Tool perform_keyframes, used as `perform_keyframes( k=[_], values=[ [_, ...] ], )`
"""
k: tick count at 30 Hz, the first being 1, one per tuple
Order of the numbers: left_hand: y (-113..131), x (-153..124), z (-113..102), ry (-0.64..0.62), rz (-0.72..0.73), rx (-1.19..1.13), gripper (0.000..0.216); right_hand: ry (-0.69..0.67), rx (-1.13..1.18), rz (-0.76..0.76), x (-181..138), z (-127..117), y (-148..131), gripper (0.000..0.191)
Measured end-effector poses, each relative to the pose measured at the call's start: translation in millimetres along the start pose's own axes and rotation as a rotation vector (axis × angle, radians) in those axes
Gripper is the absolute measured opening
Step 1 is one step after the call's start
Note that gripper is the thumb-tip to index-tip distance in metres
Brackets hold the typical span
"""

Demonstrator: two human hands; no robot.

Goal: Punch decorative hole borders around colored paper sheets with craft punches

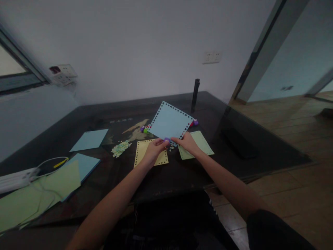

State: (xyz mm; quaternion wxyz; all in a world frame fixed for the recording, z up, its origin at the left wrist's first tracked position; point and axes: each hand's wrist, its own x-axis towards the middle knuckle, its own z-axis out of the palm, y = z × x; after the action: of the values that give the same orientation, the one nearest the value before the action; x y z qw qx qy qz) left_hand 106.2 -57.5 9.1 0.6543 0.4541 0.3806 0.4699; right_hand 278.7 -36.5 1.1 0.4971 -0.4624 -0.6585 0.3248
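Note:
A light blue paper sheet (170, 121) is raised and tilted over the table, with small shapes punched along its edges. At its near corner, the fingers of my left hand (155, 147) close round a small purple craft punch (167, 139). My right hand (187, 141) pinches the sheet's lower right edge between thumb and fingers. Beneath my left hand lies a yellow sheet (139, 152) with punched borders. A pale green sheet (203, 143), also punched along its edge, rests under my right hand. Small paper bits (171, 148) show between the hands.
Several small coloured punches (144, 129) sit behind the blue sheet, others (195, 122) at its right. A pile of paper cuttings (121, 148) lies left. Further left are blue sheets (91, 139), green sheets (39, 198) and a white power strip (15, 180). A black post (195, 95) stands behind.

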Motion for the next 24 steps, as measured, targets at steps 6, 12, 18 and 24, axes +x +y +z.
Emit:
perform_keyframes(
  k=[6,12,18,24],
  values=[
    [0.9,-0.4,0.4,0.014,0.005,0.008,0.031,0.011,0.023,0.006,0.8,-0.6,0.5,0.031],
    [0.7,-0.3,-0.3,0.002,0.014,0.022,0.031,0.010,0.015,0.012,0.8,-0.5,1.7,0.044],
    [0.6,-1.0,0.4,0.011,0.016,0.023,0.030,-0.009,0.018,0.027,-0.2,-0.9,0.0,0.044],
    [-1.9,0.9,-1.3,0.015,0.007,0.024,0.030,-0.021,0.003,0.020,0.2,-1.4,-1.0,0.041]
  ],
)
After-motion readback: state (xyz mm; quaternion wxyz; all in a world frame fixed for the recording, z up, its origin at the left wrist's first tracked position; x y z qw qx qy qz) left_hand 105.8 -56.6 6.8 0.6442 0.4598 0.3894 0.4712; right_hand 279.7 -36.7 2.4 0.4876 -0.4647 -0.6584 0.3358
